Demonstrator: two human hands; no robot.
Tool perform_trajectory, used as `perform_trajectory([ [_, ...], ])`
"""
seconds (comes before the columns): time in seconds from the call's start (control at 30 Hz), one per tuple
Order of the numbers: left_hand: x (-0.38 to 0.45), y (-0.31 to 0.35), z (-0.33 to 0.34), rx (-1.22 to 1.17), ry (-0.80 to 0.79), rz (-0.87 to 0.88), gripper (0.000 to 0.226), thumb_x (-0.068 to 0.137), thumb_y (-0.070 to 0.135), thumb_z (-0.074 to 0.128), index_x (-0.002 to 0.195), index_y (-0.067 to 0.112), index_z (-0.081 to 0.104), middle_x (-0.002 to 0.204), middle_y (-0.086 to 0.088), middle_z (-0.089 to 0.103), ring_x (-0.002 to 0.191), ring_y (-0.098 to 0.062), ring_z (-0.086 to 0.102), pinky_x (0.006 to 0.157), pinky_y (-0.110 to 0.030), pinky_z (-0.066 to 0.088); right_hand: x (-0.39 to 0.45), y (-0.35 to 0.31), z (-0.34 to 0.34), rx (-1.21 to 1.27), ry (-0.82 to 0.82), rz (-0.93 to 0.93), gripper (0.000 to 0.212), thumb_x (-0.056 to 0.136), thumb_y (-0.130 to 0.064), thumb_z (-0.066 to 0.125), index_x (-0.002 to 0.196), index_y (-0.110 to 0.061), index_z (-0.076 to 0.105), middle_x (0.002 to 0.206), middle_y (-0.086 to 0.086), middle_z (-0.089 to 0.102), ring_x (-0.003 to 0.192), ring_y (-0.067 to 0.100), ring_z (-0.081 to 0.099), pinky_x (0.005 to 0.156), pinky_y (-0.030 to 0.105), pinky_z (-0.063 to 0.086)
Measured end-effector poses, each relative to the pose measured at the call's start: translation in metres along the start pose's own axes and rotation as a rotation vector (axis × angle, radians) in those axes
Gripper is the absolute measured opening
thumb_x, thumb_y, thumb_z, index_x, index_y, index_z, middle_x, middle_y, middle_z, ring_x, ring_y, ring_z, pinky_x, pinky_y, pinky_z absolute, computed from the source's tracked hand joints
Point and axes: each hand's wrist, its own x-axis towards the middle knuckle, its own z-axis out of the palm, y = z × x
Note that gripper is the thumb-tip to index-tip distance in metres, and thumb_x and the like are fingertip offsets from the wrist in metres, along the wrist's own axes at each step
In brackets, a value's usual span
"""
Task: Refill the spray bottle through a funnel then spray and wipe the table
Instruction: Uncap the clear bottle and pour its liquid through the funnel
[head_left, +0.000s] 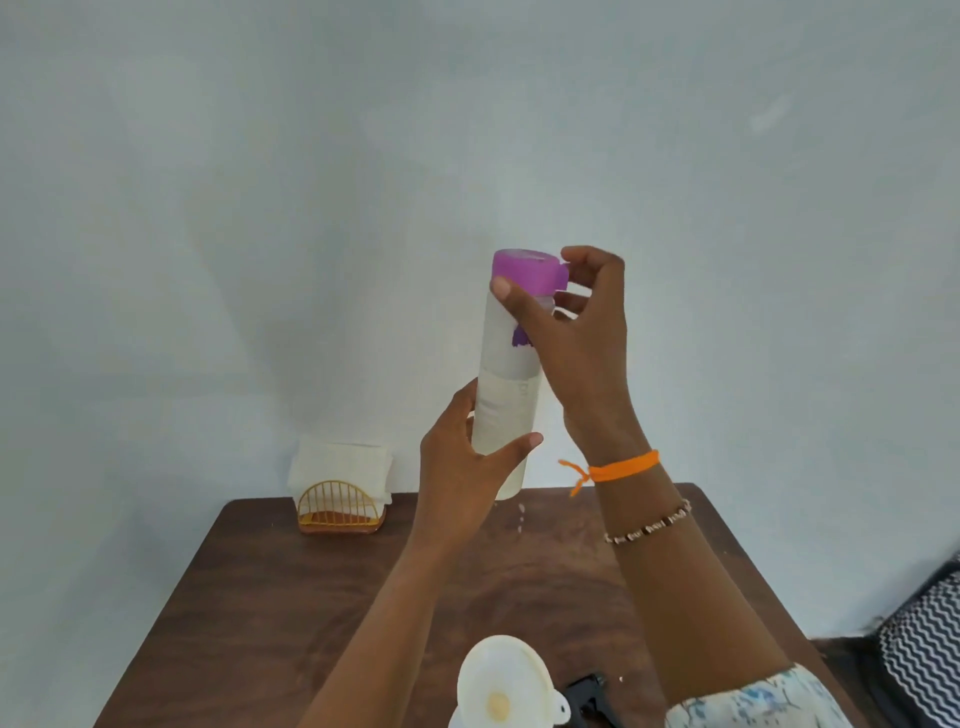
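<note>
A tall white bottle with a purple cap is held upright above the brown table. My left hand grips its lower part. My right hand is at the top, thumb and fingers curled round the purple cap. A white funnel stands at the near edge, seated in something whose body is cut off by the frame. Beside it lies a black spray trigger head, partly hidden by my right arm.
A golden wire holder with folded white napkins stands at the table's far left against the wall. A few small drops lie on the wood below the bottle. A zigzag-patterned fabric sits at the right.
</note>
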Motion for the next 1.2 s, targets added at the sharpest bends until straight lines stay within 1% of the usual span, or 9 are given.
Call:
perform_trajectory([
  [0.1,-0.003,0.008,-0.002,0.023,0.001,0.025,0.062,0.074,0.037,0.073,0.129,0.025,0.044,0.131,0.006,0.053,0.104,-0.002,0.045,0.094,-0.024,0.041,0.006,-0.011,0.008,-0.019,0.074,-0.017,0.056,0.063,-0.038,0.082,0.103,-0.023,0.047,0.091,-0.016,0.049,0.079,0.000,0.054,0.058,0.007,0.047],
  [0.27,-0.004,0.009,-0.005,0.028,0.001,0.052,0.061,0.075,0.037,0.073,0.128,0.024,0.045,0.130,0.004,0.055,0.106,-0.007,0.051,0.096,-0.030,0.044,0.006,-0.015,0.009,-0.008,0.154,-0.043,0.047,0.060,-0.037,0.085,0.097,-0.019,0.061,0.085,-0.013,0.060,0.074,0.000,0.058,0.062,0.011,0.050],
  [0.37,-0.004,0.009,-0.007,0.043,0.004,0.045,0.061,0.076,0.037,0.072,0.128,0.025,0.045,0.131,0.004,0.054,0.107,-0.009,0.051,0.097,-0.031,0.044,0.007,-0.017,0.007,-0.027,0.119,-0.048,0.046,0.062,-0.037,0.084,0.099,-0.017,0.064,0.091,-0.006,0.064,0.080,0.007,0.061,0.066,0.015,0.054],
  [0.53,-0.004,0.006,-0.008,0.001,-0.008,0.042,0.060,0.075,0.037,0.073,0.127,0.028,0.046,0.129,0.006,0.055,0.101,-0.004,0.049,0.092,-0.028,0.045,0.011,-0.016,0.002,0.017,0.041,0.015,0.040,0.063,-0.032,0.084,0.096,-0.017,0.067,0.092,-0.002,0.068,0.084,0.016,0.065,0.072,0.028,0.058],
  [0.63,-0.002,0.004,-0.008,-0.035,-0.018,0.037,0.059,0.073,0.037,0.075,0.125,0.029,0.049,0.128,0.007,0.057,0.100,-0.006,0.052,0.085,-0.022,0.044,0.011,-0.018,0.000,0.048,-0.037,0.030,0.036,0.066,-0.027,0.083,0.096,-0.019,0.066,0.090,-0.004,0.066,0.082,0.013,0.064,0.070,0.021,0.056],
  [0.77,0.000,0.002,-0.010,-0.067,-0.017,0.050,0.056,0.073,0.036,0.076,0.123,0.030,0.050,0.126,0.008,0.058,0.099,-0.006,0.054,0.084,-0.020,0.044,0.011,-0.021,-0.003,0.141,-0.104,0.056,0.032,0.068,-0.017,0.081,0.097,-0.016,0.066,0.090,-0.003,0.067,0.076,0.006,0.064,0.063,0.012,0.050],
  [0.93,0.000,0.005,-0.015,-0.083,-0.039,0.060,0.056,0.073,0.037,0.074,0.123,0.031,0.050,0.118,0.013,0.057,0.097,-0.006,0.055,0.081,-0.016,0.043,0.014,-0.020,-0.007,0.220,-0.159,0.096,0.034,0.071,-0.012,0.078,0.102,-0.009,0.066,0.089,-0.002,0.067,0.070,0.001,0.064,0.066,0.015,0.051],
  [1.03,0.000,0.003,-0.017,-0.094,-0.070,0.056,0.051,0.074,0.036,0.074,0.119,0.036,0.049,0.112,0.017,0.056,0.094,-0.005,0.056,0.075,-0.008,0.042,0.015,-0.016,-0.007,0.259,-0.185,0.117,0.035,0.072,-0.009,0.077,0.105,-0.006,0.066,0.091,0.001,0.068,0.072,0.004,0.065,0.068,0.018,0.053],
  [1.2,0.000,-0.001,-0.022,-0.145,-0.108,0.060,0.052,0.074,0.032,0.076,0.121,0.030,0.055,0.114,0.013,0.062,0.097,-0.008,0.062,0.082,-0.019,0.049,0.014,-0.012,-0.008,0.365,-0.209,0.154,0.033,0.075,-0.006,0.073,0.107,-0.005,0.065,0.094,0.005,0.068,0.080,0.015,0.064,0.074,0.025,0.054],
])
